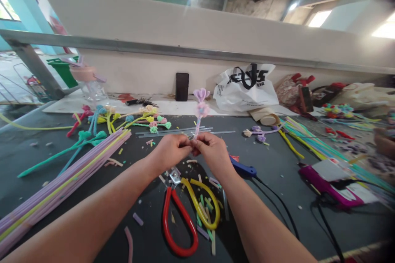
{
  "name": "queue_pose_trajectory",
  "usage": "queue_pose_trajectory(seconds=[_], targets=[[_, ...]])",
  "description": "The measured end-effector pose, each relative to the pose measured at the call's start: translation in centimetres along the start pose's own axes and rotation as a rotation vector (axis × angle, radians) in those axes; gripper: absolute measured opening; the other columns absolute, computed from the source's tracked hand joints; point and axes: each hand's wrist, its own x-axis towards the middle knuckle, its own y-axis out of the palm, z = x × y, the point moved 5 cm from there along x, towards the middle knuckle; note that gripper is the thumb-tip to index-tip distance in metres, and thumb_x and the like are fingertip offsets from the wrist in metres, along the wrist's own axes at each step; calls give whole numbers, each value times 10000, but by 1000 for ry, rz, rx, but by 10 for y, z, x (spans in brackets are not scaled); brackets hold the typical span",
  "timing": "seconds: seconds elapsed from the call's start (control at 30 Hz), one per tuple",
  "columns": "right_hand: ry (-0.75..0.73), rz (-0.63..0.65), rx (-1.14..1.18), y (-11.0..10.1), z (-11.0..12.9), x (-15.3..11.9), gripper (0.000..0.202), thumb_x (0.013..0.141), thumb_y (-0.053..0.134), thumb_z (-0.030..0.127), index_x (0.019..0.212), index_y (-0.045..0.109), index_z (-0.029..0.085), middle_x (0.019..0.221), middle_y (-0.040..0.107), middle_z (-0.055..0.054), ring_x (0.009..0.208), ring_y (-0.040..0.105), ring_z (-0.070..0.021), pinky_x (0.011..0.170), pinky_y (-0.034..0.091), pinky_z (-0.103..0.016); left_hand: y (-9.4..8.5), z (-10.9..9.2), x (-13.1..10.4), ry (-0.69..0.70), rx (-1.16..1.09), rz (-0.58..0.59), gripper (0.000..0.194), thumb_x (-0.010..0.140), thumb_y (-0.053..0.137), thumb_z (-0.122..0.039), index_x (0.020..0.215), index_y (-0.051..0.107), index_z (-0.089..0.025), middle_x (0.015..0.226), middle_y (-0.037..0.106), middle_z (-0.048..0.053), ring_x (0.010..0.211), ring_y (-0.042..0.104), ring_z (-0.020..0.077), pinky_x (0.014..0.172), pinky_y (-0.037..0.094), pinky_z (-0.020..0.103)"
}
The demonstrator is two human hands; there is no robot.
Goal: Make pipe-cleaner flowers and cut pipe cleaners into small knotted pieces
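Observation:
Upright between my hands stands a pipe-cleaner flower [202,109], with a lilac tuft on top, a pink bloom below it and a pale stem. My left hand [173,150] pinches the lower end of the stem from the left. From the right, my right hand [211,150] pinches the same stem, fingertips almost touching the left ones. Both sets of fingers hide the stem's end. Just below lie red-handled pliers [179,226] and yellow-handled scissors [205,209] among short pipe-cleaner offcuts. A blue glue gun [243,168] lies beside my right wrist.
A bundle of lilac and yellow pipe cleaners [70,185] lies left, near finished flowers [92,137]. Clear glue sticks [175,132] lie behind my hands. A phone [182,86] leans at the back by a white bag [247,90]. Right are a magenta glue gun [330,185] and another person's hand [384,141].

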Motion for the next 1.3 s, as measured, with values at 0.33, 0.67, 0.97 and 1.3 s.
queue_pose_trajectory(seconds=[0.33,0.67,0.97,1.3], targets=[[48,32,386,0,-1,-3,168,664,659,265,584,570,146,402,442,67,379,341,-47,396,230,-181,10,13,-1,-255,-565,116,198,655,669,-292,612,598,-111,509,493,-35,463,397,59,478,301,192],[127,142,743,9,-5,-6,184,581,745,254,628,599,151,566,504,43,434,384,-34,401,253,-161,33,8,-11,-404,-1146,283,115,647,674,-156,617,581,-97,526,459,-20,473,406,55,510,329,201],[86,162,576,4,-9,1,172,657,703,286,706,608,151,509,453,63,416,311,-34,400,226,-171,5,10,-1,-234,-515,11,117,683,613,-233,653,601,-120,558,509,-21,500,412,73,514,311,208],[65,104,385,2,-8,0,165,627,711,245,611,574,154,484,467,67,429,354,-48,428,258,-188,-10,-10,1,-48,88,-129,146,724,522,-211,646,628,-147,576,556,-24,555,462,99,546,336,212]])
